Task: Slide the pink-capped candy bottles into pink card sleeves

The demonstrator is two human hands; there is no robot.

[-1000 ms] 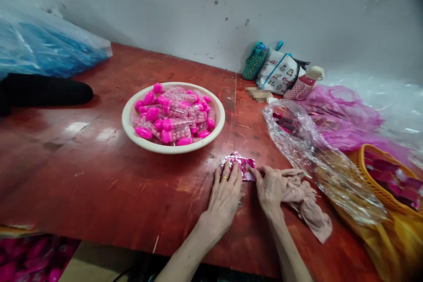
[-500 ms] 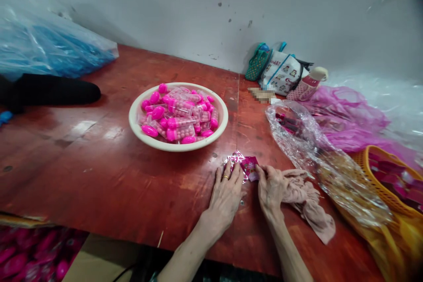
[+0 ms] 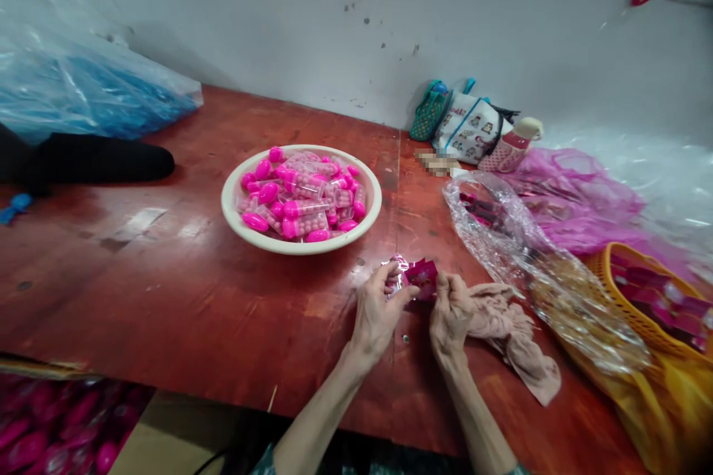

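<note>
A small magenta printed packet (image 3: 424, 276) with shiny clear film (image 3: 396, 272) at its left side is between my hands, just above the red-brown table. My left hand (image 3: 377, 312) has its fingers curled round the film end, thumb reaching toward the packet. The closed fingers of my right hand (image 3: 452, 308) pinch the packet's right edge. Close beside the right hand lies a crumpled beige cloth (image 3: 504, 323). Beyond my left hand stands a cream bowl (image 3: 234, 226), heaped with clear tubes (image 3: 306, 206) that have bright pink caps and small pink beads inside.
At right are a yellow basket (image 3: 604, 274) of magenta packets, a clear plastic bag (image 3: 535, 274) and pink plastic bags (image 3: 579, 185). A patterned pouch (image 3: 468, 126) stands by the wall. A bag of blue items (image 3: 111, 100) is at far left; more pink items (image 3: 50, 423) lie below the table edge.
My left hand has gone from lying flat on the film to curling its fingers round it. The packet has tilted up off the table, with my right hand still pinching its edge.
</note>
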